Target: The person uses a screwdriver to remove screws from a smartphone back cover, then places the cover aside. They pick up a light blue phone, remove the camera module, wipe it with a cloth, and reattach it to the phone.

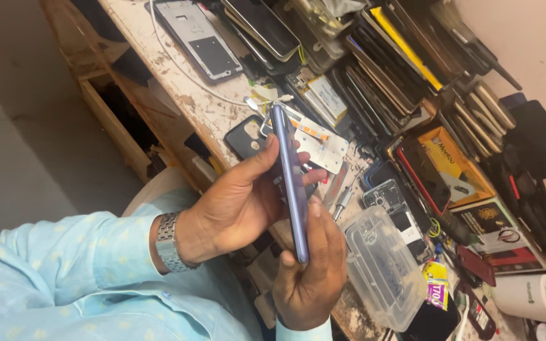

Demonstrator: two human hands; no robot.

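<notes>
Blue phone (291, 177), edge-on, between left hand (238, 205), right hand (311, 271)

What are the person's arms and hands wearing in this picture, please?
Both hands are bare, with no gloves or rings that I can make out. The left hand has a silver metal link watch band at the wrist, below a pale blue long sleeve with a faint light dotted pattern. The right hand shows only the edge of a matching pale blue cuff at the wrist.
</notes>
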